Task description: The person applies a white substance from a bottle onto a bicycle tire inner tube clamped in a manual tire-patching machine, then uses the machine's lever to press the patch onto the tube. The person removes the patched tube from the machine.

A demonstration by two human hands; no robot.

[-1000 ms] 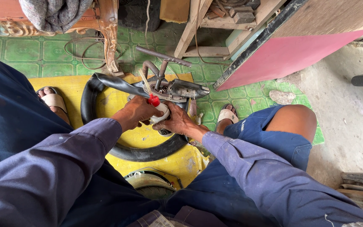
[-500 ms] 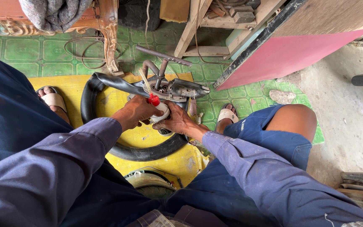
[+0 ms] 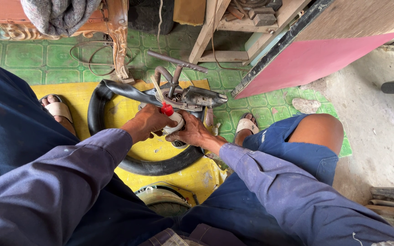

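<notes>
Both hands [image 3: 147,123] [image 3: 193,133] grip a small red-capped white bottle [image 3: 173,120] over black rubber tube [image 3: 160,165].

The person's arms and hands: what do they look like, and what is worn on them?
Both arms are covered by long, loose sleeves of faded purplish-blue cloth, creased and lightly dust-marked, reaching to the wrists. The left hand and right hand are bare: no gloves, and no ring or watch shows. The right sleeve has small pale specks; the left sleeve looks plain.
</notes>
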